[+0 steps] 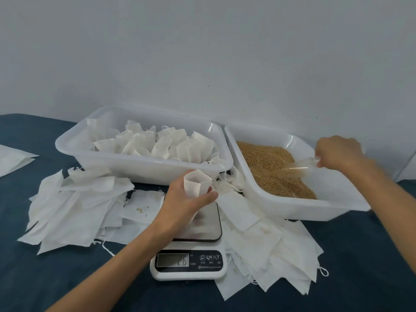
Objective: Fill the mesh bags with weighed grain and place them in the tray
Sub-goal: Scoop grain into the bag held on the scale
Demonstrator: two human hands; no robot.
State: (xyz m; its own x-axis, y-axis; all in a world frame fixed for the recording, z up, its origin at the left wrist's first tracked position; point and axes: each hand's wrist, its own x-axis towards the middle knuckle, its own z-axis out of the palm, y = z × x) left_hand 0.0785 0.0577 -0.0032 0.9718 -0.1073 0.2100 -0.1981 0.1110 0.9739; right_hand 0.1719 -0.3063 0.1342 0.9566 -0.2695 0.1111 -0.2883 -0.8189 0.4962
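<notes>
Head-camera view looks down on a table with a dark blue cover (45, 278), where a white digital kitchen scale (191, 251) sits in the middle with its steel platform facing up and a blurred reading on its display (172, 260). Above the platform, the left hand (186, 199) grasps a white mesh bag (197, 184), fingers and thumb curled round its lower half so that the bag stands upright with its mouth open. To the right, the right hand (337, 152) reaches into a white plastic tray (299, 208) that holds a bed of brown grain (270, 167); its fingers pinch the handle of a clear plastic scoop (301, 166), whose front end is dipped into the grain and blurred. Behind the scale and left of the grain tray, touching it at the rim, stands a second white tray (139, 166) packed with filled mesh bags (157, 143) set upright. Flat empty bags (78, 206) lie scattered in loose heaps on both sides of the scale, some reaching under the trays, with a few stray grains on one of them.
</notes>
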